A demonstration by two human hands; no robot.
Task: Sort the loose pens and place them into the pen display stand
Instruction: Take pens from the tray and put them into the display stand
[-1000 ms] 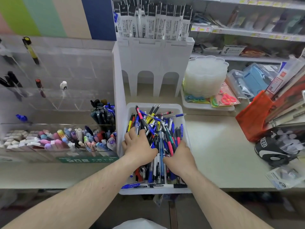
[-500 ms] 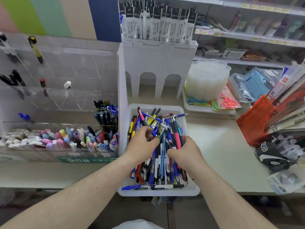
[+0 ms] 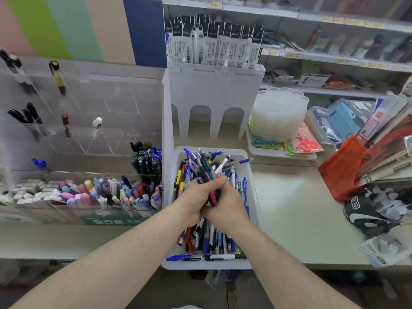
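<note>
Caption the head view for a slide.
Both hands, left and right, grip a bundle of pens above the white bin, clear pen display stand at left.

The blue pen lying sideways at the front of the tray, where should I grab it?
Pinch the blue pen around its middle, coming straight down from above. It lies flat and crosswise on top of the heap, against the front wall of the white tray, so its barrel is exposed while its ends are crowded by neighbours.
</note>
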